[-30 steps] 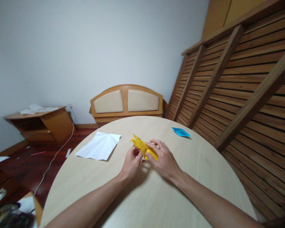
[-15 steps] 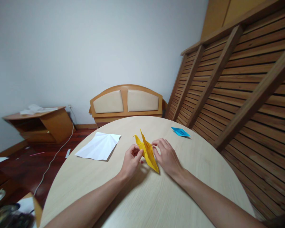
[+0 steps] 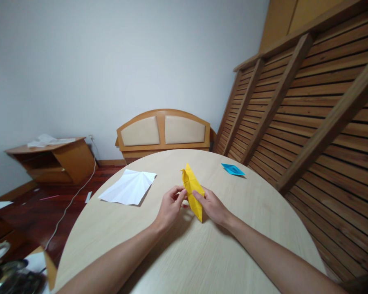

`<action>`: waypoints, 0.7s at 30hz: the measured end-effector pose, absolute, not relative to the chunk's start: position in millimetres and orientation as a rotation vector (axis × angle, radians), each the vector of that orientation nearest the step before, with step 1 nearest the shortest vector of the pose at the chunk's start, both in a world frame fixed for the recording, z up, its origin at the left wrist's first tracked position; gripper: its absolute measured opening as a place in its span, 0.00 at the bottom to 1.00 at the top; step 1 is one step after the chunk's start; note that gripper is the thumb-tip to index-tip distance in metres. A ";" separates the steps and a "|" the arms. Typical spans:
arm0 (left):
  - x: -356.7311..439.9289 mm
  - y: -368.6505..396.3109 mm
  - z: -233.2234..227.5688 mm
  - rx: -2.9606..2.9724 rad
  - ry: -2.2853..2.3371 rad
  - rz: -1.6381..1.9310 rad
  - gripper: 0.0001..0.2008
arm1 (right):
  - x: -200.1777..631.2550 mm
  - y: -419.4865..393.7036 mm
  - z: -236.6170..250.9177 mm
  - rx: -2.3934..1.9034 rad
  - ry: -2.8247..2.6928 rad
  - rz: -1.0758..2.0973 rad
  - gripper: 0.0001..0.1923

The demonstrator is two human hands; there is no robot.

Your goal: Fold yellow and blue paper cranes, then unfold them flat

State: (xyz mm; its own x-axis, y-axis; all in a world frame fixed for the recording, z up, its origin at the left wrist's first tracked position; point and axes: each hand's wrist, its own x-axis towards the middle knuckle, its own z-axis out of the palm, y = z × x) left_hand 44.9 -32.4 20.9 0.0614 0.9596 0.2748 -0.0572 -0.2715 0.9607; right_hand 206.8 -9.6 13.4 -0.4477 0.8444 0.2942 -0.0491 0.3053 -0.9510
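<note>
A yellow origami crane (image 3: 194,200) is held between my two hands above the middle of the round table (image 3: 233,253). Its bent head points up and to the left, and one wing faces me. My left hand (image 3: 171,203) pinches the crane's left side between thumb and fingers. On the other side, my right hand (image 3: 213,204) grips the wing, thumb on the near face and the other fingers hidden behind the paper.
A creased white sheet of paper (image 3: 129,187) lies at the table's left. Toward the back right rests a folded blue paper piece (image 3: 233,169). Beyond the table stands a headboard (image 3: 162,128); wooden slats (image 3: 294,110) lean along the right.
My right hand has closed on the crane's wing, its thumb now on the near face. The crane has turned so the wing shows broader toward me. My left hand keeps its pinch.
</note>
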 end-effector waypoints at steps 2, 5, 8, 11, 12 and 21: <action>44.6 -32.3 20.5 1.427 0.978 1.369 0.22 | 206.3 -8.6 13.9 -0.729 -1.684 1.276 0.24; 44.2 -31.8 18.4 1.452 1.008 1.368 0.21 | 207.3 -9.6 17.5 -0.707 -1.703 1.262 0.22; 43.3 -31.0 16.6 1.489 1.058 1.389 0.19 | 208.8 -12.7 21.2 -0.696 -1.765 1.179 0.20; 41.9 -30.4 17.5 1.550 1.107 1.443 0.17 | 208.5 -15.2 22.1 -0.725 -1.812 1.062 0.23; 41.5 -30.3 18.3 1.564 1.121 1.475 0.16 | 208.0 -15.6 21.7 -0.735 -1.797 1.029 0.26; 43.2 -27.7 18.6 1.471 1.015 1.507 0.16 | 206.6 -11.3 20.4 -0.814 -1.622 1.021 0.22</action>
State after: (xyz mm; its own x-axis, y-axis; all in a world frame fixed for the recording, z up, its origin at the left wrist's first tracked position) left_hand 43.2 -27.7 18.6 -0.0232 0.9271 0.3742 -0.0014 -0.3743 0.9273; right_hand 206.6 -11.3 20.4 -0.2620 0.8812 0.3936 0.0259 0.4141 -0.9099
